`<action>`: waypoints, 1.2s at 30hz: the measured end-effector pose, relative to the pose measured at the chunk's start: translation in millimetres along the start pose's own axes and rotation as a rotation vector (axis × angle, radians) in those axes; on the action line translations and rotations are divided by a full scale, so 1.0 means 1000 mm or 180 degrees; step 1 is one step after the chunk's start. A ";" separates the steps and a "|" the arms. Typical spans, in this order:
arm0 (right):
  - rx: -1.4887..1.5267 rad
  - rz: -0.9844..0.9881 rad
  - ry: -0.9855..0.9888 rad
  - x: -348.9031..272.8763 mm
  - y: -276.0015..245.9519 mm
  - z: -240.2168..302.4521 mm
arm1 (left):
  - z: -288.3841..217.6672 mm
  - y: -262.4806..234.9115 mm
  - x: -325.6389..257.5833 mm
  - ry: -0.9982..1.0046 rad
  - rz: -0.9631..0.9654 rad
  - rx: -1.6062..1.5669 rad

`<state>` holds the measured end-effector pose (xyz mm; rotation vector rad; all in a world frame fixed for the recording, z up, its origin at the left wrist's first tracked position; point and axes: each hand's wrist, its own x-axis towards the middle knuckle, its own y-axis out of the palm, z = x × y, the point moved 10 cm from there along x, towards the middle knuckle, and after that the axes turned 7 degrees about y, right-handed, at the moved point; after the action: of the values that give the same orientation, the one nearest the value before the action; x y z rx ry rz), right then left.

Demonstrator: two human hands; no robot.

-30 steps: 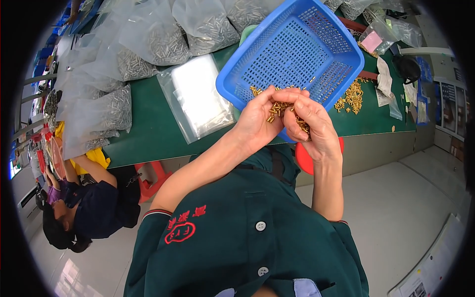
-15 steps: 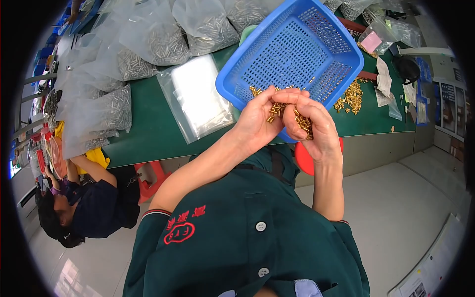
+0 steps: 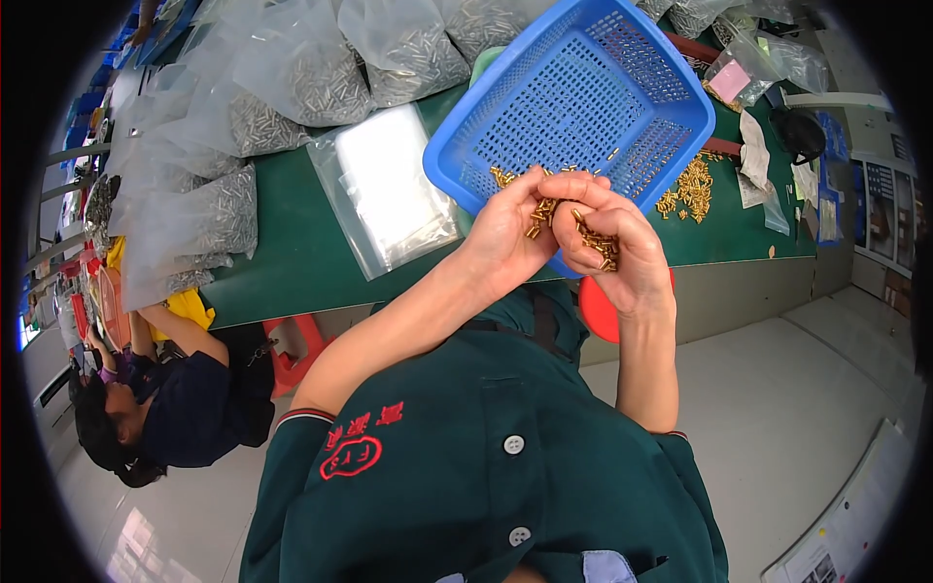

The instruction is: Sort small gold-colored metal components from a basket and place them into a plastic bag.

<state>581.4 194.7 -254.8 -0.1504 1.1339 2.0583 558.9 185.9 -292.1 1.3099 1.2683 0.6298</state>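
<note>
Both my hands are cupped together over the near edge of a blue plastic basket (image 3: pixel 457 185). In my left hand (image 3: pixel 507 228), small brass-coloured metal pieces (image 3: pixel 540 216) lie in the curled palm. My right hand (image 3: pixel 627 248) is curled round a larger handful of the same brass pieces (image 3: pixel 601 243), its thumb bent in over them. The fingertips of the two hands meet above the basket rim. More brass pieces (image 3: pixel 502 176) lie inside the basket at its near end, partly hidden behind my fingers.
Loose brass pieces (image 3: pixel 692 189) lie on the green table (image 3: pixel 292 214) right of the basket. Clear flat bags (image 3: pixel 389 185) lie to its left. Filled bags of silvery pieces (image 3: pixel 321 83) crowd the back left. A red stool (image 3: pixel 600 311) is below; a co-worker (image 3: pixel 185 398) sits at left.
My right hand has shifted very slightly right, and the brass pieces in it have moved a little. My left hand stays nearly where it was.
</note>
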 end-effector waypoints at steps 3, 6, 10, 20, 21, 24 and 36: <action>-0.0244 -0.0083 0.0087 0.001 -0.004 -0.003 | 0.000 -0.002 0.000 -0.0004 -0.0119 0.0061; -0.0343 -0.0118 0.0094 0.001 -0.003 -0.004 | -0.001 -0.004 0.000 0.0010 -0.0123 0.0064; -0.0317 -0.0059 -0.0017 0.001 0.002 -0.002 | -0.002 -0.002 0.000 0.0044 -0.0095 0.0013; 0.0074 0.0074 -0.0004 0.002 0.001 0.000 | -0.001 -0.001 0.000 -0.0020 -0.0075 -0.0025; 0.0037 0.0005 -0.0007 0.001 -0.001 0.001 | -0.001 -0.001 0.000 -0.0019 -0.0077 -0.0027; -0.0185 -0.0107 0.0114 0.001 -0.002 -0.001 | -0.001 -0.001 0.000 -0.0026 -0.0059 0.0004; -0.0145 -0.0141 0.0019 0.002 -0.004 -0.002 | -0.004 -0.005 0.000 0.0047 -0.0092 0.0095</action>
<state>581.9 195.5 -259.4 -0.2023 1.0783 2.0464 553.5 186.5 -296.1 1.3112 1.3108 0.6033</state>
